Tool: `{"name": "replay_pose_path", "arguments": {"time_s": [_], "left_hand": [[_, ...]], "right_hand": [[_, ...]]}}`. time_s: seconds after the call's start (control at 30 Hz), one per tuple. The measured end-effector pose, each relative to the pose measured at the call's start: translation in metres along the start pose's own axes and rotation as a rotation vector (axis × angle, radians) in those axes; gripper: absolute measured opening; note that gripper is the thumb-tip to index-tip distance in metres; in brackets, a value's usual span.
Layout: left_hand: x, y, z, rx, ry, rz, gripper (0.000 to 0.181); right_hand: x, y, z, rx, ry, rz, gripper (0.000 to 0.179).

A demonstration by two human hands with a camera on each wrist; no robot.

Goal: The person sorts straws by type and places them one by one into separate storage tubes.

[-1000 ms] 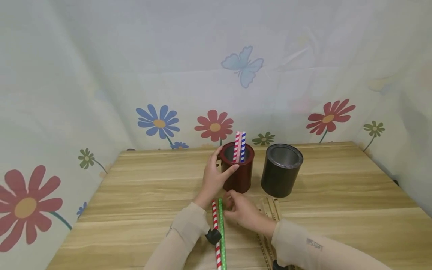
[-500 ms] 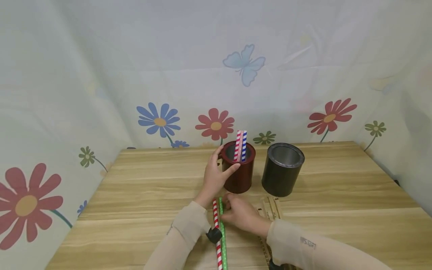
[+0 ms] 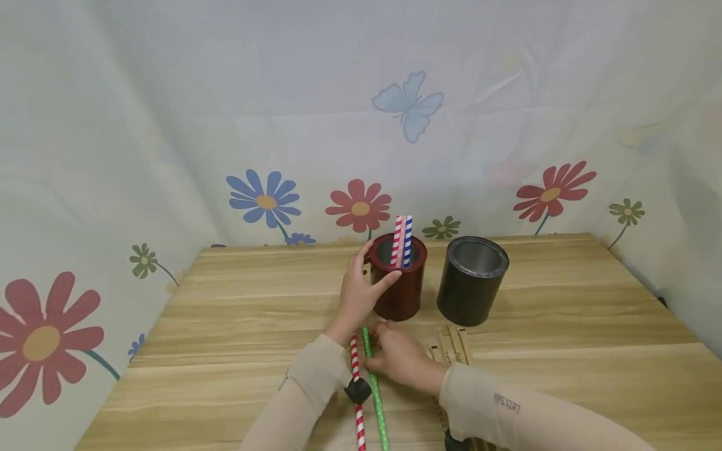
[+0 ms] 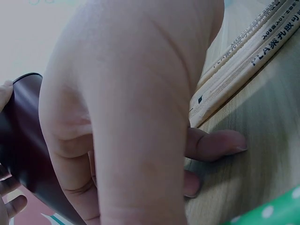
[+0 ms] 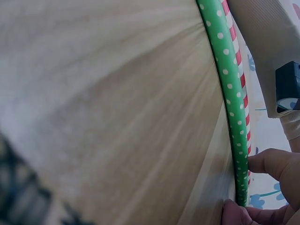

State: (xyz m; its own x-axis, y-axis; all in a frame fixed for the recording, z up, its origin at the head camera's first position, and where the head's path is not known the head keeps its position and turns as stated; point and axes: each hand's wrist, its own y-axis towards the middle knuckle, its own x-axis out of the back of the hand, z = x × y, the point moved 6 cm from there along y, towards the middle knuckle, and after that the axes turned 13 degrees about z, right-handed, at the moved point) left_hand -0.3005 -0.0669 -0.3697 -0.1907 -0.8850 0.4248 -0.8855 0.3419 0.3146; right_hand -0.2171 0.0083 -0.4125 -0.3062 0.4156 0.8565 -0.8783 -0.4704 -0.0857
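Observation:
My left hand [image 3: 358, 297] holds a dark red mug [image 3: 405, 299], thumb on its front and fingers round its left side by the handle. Several straws [image 3: 401, 241] stand in the mug: red-striped, pink and blue-striped. My right hand [image 3: 402, 358] is at the far end of a green straw with white dots [image 3: 376, 401], and pinches it between thumb and fingers in the right wrist view. Left of the green straw lies a red-and-white striped straw [image 3: 360, 426], partly hidden by the left wrist. The right hand [image 4: 131, 108] blocks much of the left wrist view.
A black cup [image 3: 471, 291] stands right of the mug. Paper-wrapped straws [image 3: 455, 346] with printed letters lie beneath and beside the right forearm. A cloth backdrop [image 3: 304, 113] with flowers and a butterfly rises behind the wooden table [image 3: 259, 319].
My right hand has moved slightly left onto the green straw. That straw has turned a little, widening the gap to the striped one, which has shifted slightly left. The left hand stays on the mug.

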Motion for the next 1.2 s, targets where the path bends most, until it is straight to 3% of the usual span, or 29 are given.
{"name": "replay_pose_path", "arguments": {"time_s": [0.77, 1.2], "left_hand": [[0.001, 0.002, 0.000, 0.007, 0.025, -0.003, 0.102], [0.000, 0.000, 0.002, -0.016, 0.023, -0.013, 0.100]], "right_hand": [[0.007, 0.002, -0.002, 0.045, -0.010, -0.054, 0.039], [0.014, -0.002, -0.008, 0.051, 0.177, -0.009, 0.039]]}}
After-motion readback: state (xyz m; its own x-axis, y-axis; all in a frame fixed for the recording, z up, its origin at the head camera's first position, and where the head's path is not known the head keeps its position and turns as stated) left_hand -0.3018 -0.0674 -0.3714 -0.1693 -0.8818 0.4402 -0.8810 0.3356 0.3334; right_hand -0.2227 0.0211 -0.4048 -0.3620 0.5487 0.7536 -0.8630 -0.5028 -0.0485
